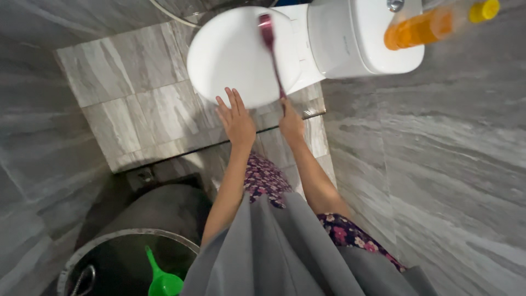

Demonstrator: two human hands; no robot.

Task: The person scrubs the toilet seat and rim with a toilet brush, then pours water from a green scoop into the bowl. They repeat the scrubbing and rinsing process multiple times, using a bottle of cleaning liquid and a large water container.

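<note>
Right hand [291,123] fingers wrapped around brush [271,52] handle; long axis runs away from hand, head over closed toilet lid [230,55] right part. Left hand [235,118] fingers spread, empty, at lid near edge.

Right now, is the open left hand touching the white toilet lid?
Cannot tell. In the head view the left hand is spread with fingertips overlapping the toilet lid edge, but any contact or gap is hidden.
</note>
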